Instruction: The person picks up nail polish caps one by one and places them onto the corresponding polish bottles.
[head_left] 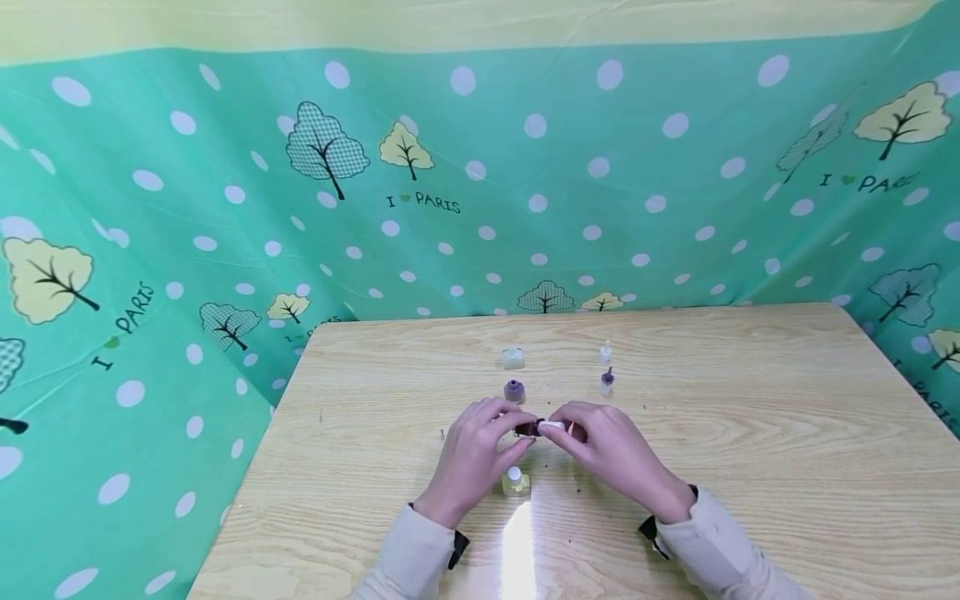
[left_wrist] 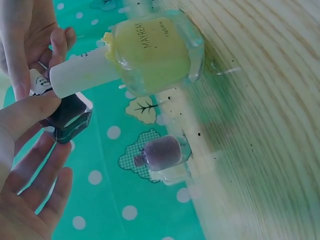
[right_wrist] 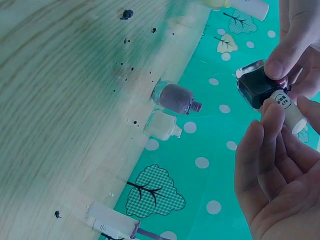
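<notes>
Observed a squarish glass bottle [right_wrist: 252, 86], dark in colour, held sideways in the left hand [head_left: 472, 440], neck toward the right hand [head_left: 613, 446]. Noted a white cylindrical cap [right_wrist: 291, 114], printed with small lettering, pinched at the neck by the latter. Could not determine whether fully seated.

Four nail polish bottles [left_wrist: 155, 55], four white caps [left_wrist: 85, 75], two hands [head_left: 474, 446], one table [head_left: 750, 400]

green cloth backdrop [head_left: 570, 167], pale-dotted (trees [head_left: 327, 150] printed on it) | wood-grain table [head_left: 750, 417] | bright glare [head_left: 518, 550] on near side
</notes>
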